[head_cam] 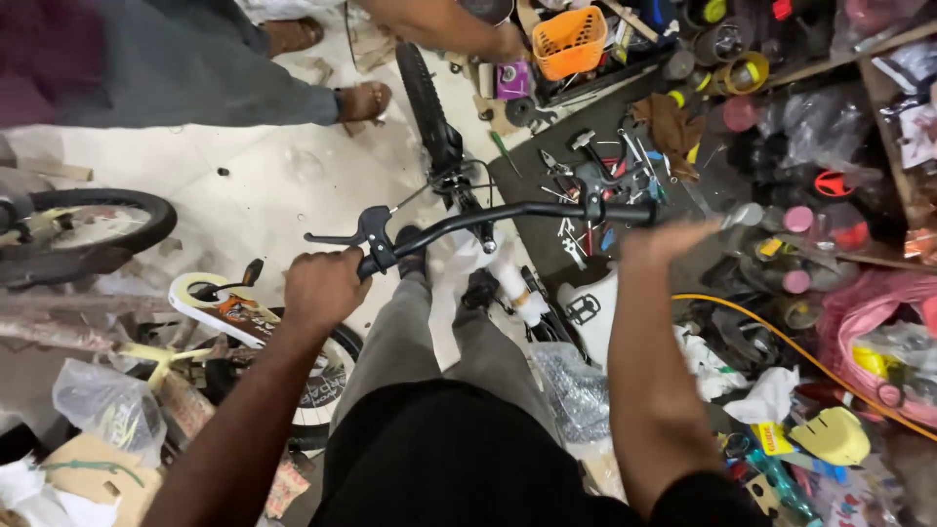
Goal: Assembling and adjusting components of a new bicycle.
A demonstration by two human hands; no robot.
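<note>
The black handlebar [508, 217] runs crosswise ahead of the person, long axis left to right; the left hand [324, 287] is clenched round its left grip beside the brake lever [342, 234]; the right hand [667, 240] hovers spread, fingers loose, just short of the right end, gripping nothing

To your left the pale floor [244, 166] lies open beyond the brake lever [344, 237], while scattered tools [586, 185] and cans [791, 254] crowd everything right of the handlebar [508, 213].
</note>
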